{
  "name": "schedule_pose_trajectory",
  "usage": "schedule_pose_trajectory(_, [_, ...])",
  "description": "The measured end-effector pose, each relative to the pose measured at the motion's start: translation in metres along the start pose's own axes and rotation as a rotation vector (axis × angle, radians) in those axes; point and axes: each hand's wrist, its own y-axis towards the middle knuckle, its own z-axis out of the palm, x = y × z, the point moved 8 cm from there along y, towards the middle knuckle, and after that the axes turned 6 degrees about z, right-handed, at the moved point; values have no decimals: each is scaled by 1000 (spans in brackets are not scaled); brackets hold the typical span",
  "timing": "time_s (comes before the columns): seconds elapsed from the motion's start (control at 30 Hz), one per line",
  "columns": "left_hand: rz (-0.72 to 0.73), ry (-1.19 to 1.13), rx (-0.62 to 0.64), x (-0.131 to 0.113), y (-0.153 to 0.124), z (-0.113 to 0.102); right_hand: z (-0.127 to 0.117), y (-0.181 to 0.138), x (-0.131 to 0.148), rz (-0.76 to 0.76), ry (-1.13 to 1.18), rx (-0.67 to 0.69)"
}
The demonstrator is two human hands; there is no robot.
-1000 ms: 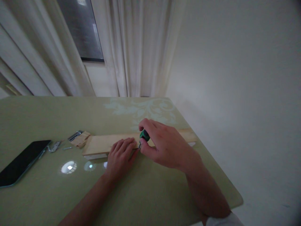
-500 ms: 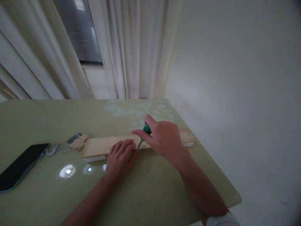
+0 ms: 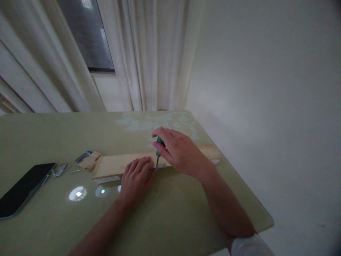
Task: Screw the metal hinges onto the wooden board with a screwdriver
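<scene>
Currently | right hand point(image 3: 183, 152): pinching green screwdriver point(image 3: 160, 140) | left hand point(image 3: 136, 179): spread, wooden board point(image 3: 110, 165) beneath

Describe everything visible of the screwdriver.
The screwdriver has a green handle and a thin, straight shaft that looks like metal. It stands tip down, nearly upright, its top leaning slightly right in the view. The right hand grips the handle, hiding part of it. The tip comes down at the left end of a small metal plate on the wooden board's near edge, just beside the left hand. The tip's shape is too small to tell.
</scene>
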Motion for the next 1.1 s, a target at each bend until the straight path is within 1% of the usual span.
schedule_pose_trajectory(0.03, [0, -2, -1, 0, 0, 0, -2, -3, 3, -42, 48, 9])
schedule_pose_trajectory(0.07, [0, -3, -2, 0, 0, 0, -3, -4, 2, -41, 58, 16])
schedule_pose_trajectory(0.1, [0, -3, -2, 0, 0, 0, -4, -5, -1, 7, 26, 18])
schedule_pose_trajectory(0.2, [6, 1, -3, 0, 0, 1, -4, -3, -18, 284, -196, -23])
schedule_pose_trajectory(0.23, [8, 3, -3, 0, 0, 0, -3, -2, -21, 337, -245, -42])
schedule_pose_trajectory(0.27, [7, 5, -2, 0, 0, 0, -2, 0, -18, 331, -258, -53])
schedule_pose_trajectory(0.3, [6, 5, 0, 0, 0, 0, 1, 2, -11, 264, -239, -52])
schedule_pose_trajectory(0.37, [7, 5, -5, -1, 0, -1, 6, 2, 9, 46, -135, -21])
schedule_pose_trajectory(0.4, [10, 6, -13, -1, 1, -2, 7, 0, 16, -32, -86, -12])
schedule_pose_trajectory(0.43, [13, 7, -18, -1, 1, -3, 6, -1, 19, -55, -63, -16])
schedule_pose_trajectory(0.47, [14, 6, -19, -2, 1, -3, 5, -1, 17, -17, -69, -30])
schedule_pose_trajectory(0.57, [5, 0, -3, -1, 2, -2, 1, 0, -6, 275, -211, -76])
schedule_pose_trajectory(0.6, [4, -1, 3, -1, 2, -1, 1, 1, -12, 336, -247, -75])
schedule_pose_trajectory(0.63, [4, -1, 6, -1, 2, -1, 1, 2, -14, 347, -256, -69])
schedule_pose_trajectory(0.67, [5, 0, 7, -1, 1, -1, 2, 4, -12, 303, -232, -59])
schedule_pose_trajectory(0.77, [3, 3, 12, 0, 0, 0, 5, 4, 9, 26, -62, -19])
schedule_pose_trajectory(0.8, [3, 4, 13, 0, 0, 0, 5, 3, 11, 2, -38, -17])
schedule_pose_trajectory(0.83, [3, 3, 11, 0, 0, 0, 4, 3, 8, 49, -53, -25])
schedule_pose_trajectory(0.93, [0, 2, 7, 0, 0, -1, -2, 3, -19, 400, -233, -88])
schedule_pose_trajectory(0.97, [-2, 2, 7, 0, 0, -1, -3, 2, -24, 460, -271, -100])
schedule_pose_trajectory(1.0, [-4, 3, 7, 0, 0, -1, -3, 4, -25, 456, -277, -100])
schedule_pose_trajectory(1.03, [-6, 4, 8, 0, 1, -1, -3, 6, -21, 390, -252, -92])
schedule_pose_trajectory(1.1, [-9, 2, 10, 0, 1, -1, 0, 8, -4, 167, -147, -58])
